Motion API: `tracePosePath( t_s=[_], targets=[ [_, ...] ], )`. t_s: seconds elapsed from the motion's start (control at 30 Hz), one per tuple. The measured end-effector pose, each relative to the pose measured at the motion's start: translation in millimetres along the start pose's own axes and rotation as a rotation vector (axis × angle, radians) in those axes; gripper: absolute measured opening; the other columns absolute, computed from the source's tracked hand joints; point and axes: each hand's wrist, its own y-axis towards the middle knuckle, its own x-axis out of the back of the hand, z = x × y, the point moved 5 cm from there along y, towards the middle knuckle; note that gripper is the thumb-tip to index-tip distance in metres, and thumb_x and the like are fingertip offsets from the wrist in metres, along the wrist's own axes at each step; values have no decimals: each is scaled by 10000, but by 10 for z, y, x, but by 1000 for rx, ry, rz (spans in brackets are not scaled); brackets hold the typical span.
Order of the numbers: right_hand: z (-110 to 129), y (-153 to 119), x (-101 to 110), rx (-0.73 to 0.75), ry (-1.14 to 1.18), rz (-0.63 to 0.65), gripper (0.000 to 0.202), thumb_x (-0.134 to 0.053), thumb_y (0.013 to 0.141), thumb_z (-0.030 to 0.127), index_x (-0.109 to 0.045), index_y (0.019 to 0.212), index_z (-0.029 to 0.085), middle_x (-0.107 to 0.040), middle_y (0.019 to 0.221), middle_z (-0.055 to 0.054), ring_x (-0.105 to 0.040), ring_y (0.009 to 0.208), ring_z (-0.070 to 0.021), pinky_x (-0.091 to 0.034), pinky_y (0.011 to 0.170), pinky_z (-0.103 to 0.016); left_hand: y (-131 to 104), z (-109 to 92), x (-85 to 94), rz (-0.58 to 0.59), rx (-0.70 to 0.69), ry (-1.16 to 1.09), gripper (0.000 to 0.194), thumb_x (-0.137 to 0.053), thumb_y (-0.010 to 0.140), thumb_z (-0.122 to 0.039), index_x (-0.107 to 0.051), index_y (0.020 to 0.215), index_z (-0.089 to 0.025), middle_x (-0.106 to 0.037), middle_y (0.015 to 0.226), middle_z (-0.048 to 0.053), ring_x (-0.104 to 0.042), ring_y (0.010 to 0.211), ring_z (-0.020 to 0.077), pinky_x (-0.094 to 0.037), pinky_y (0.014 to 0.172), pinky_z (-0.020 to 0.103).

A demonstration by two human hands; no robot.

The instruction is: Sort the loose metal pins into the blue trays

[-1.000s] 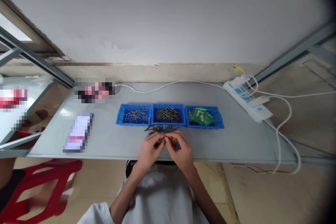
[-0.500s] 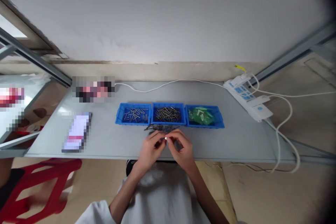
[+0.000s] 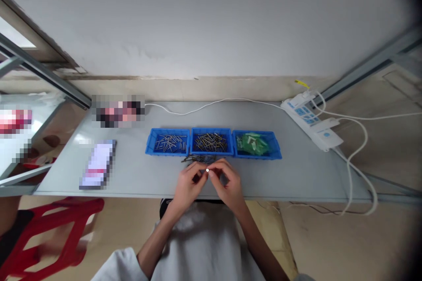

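My left hand [image 3: 189, 183] and my right hand [image 3: 228, 184] meet fingertip to fingertip above the front of the table. Both are closed in a pinch around a small white round piece [image 3: 207, 170], which has a dark spot at its centre; the rest of it is hidden by the fingers. Just beyond the fingers lies a loose pile of thin dark metal rods [image 3: 194, 158], partly covered by my hands. Behind it stand three blue bins: the left bin [image 3: 167, 154] holds silver pins, the middle bin [image 3: 211, 130] brass and dark rods, the right bin [image 3: 278, 149] a green bag with white pieces.
A phone [image 3: 98, 164] lies on the left of the grey table [image 3: 132, 171]. At the back left is a blurred-out object [image 3: 119, 112] with a white cable. A white power strip [image 3: 311, 120] with cables sits at the right. Below left is a red stool [image 3: 56, 228].
Both hands stay pinched together around the small white piece, with only a slight shift of the fingers. The whole view has moved a little; the bins and pile look unchanged.
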Motion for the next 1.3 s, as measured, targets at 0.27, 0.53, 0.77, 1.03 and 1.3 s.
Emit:
tracePosePath(
  t_s=[0.27, 0.53, 0.77, 1.03, 1.3],
  targets=[
    [-157, -10, -47, -102, -17, 40, 214, -613, 1047, 297, -669, 1248, 249, -719, 864, 4, -677, 748, -160, -552, 700, -266, -21, 83, -13, -29, -1, 13, 138, -636, 1034, -223, -774, 1028, -211, -803, 983, 76, -698, 775, 183, -558, 715, 288],
    [-179, 9, -45, -103, -72, 55, 180, -588, 1051, 307, -722, 1153, 242, -756, 896, -17, -699, 764, -170, -555, 689, -266, -22, 70, -5, -45, -31, 40, 120, -641, 1047, -208, -758, 1025, -218, -799, 1003, 69, -721, 819, 183, -565, 732, 280],
    [-126, 35, -36, -88, -162, 16, 176, -579, 1045, 308, -732, 1099, 240, -747, 844, -6, -689, 707, -161, -545, 662, -252, -69, 19, 14, -97, -74, 111, 94, -646, 1046, -200, -737, 1030, -218, -796, 980, 45, -676, 709, 144, -545, 680, 249],
    [-239, -7, -77, -100, -365, -74, 124, -618, 1001, 272, -737, 1012, 239, -681, 736, 5, -616, 628, -167, -487, 658, -279, 205, -239, 903, -490, -102, 545, 115, -671, 1051, -263, -768, 1031, -205, -751, 915, 21, -501, 567, 108, -426, 631, 262],
    [-233, 23, -164, -64, -433, 28, 141, -615, 985, 220, -744, 935, 247, -649, 735, -3, -608, 673, -188, -447, 675, -293, 312, -266, 1144, -417, -85, 659, 189, -662, 1062, -286, -800, 1158, -198, -705, 829, -2, -506, 574, 112, -413, 634, 257]
  ],
)
